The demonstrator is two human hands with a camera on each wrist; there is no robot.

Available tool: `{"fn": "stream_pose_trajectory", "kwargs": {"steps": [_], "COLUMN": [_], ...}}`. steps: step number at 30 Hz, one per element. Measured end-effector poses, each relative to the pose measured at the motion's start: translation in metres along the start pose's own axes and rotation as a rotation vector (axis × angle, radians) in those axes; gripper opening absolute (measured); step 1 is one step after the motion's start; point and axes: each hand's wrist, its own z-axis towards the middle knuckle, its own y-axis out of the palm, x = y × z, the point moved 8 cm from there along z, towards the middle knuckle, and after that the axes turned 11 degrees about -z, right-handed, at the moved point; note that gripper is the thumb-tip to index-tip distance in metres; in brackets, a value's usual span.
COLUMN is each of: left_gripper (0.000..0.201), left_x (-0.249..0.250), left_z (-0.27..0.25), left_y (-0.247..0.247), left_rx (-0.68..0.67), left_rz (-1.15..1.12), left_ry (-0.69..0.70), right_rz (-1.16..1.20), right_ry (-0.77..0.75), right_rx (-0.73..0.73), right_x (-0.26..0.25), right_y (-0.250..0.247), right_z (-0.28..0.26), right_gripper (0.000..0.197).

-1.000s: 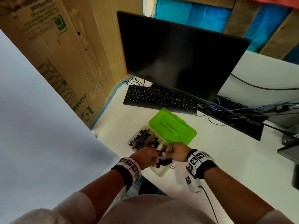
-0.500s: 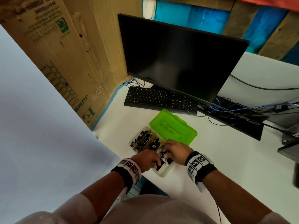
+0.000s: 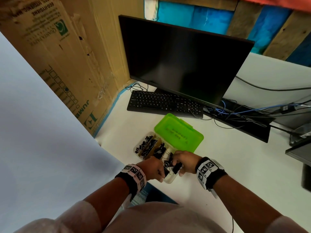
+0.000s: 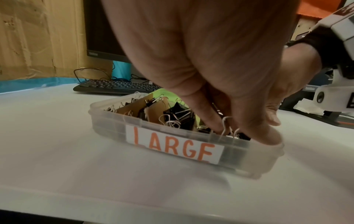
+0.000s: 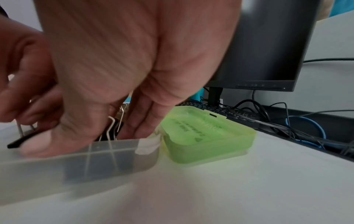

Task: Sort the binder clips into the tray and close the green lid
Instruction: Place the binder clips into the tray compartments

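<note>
Head view: both hands meet over the near end of the clear tray (image 3: 138, 149) on the white desk (image 3: 235, 165). The left hand (image 3: 151, 167) and right hand (image 3: 185, 161) each curl round large black binder clips (image 3: 170, 163), likely to seat them there. The green lid (image 3: 178, 133) lies open just beyond the fingers.

Left wrist view: the fingers (image 4: 264, 133) dip inside the tray wall above the "LARGE" label (image 4: 174, 146), pinching clips.

Right wrist view: the fingers (image 5: 76, 133) grip a clip at the rim; the lid lies beside them.
</note>
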Motion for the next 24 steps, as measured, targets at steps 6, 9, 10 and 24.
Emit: {"fn": "stream_pose_trajectory", "kwargs": {"steps": [6,9,10,24], "left_gripper": [0.023,0.023,0.021,0.03], "left_x": [0.015,-0.01,-0.024,-0.078], "left_z": [-0.009,-0.015,-0.018,-0.014], "left_y": [-0.031,-0.078,-0.089,-0.075], "left_rx": [0.233,0.575,0.661,0.627], "left_rz": [0.02,0.042,0.029,-0.144], "left_ry": [0.129,0.034,-0.051,-0.427], "right_rz": [0.355,0.285,0.261,0.962], "right_ry": [0.045,0.213,0.287,0.712], "right_rx": [0.12,0.376,0.466,0.371], "right_x": [0.011,0.042,0.053,0.105], "right_y": [-0.008,-0.023,-0.028,0.03], "right_z": [-0.012,-0.018,-0.023,-0.036], "right_gripper": [0.033,0.008,0.003,0.065]}}
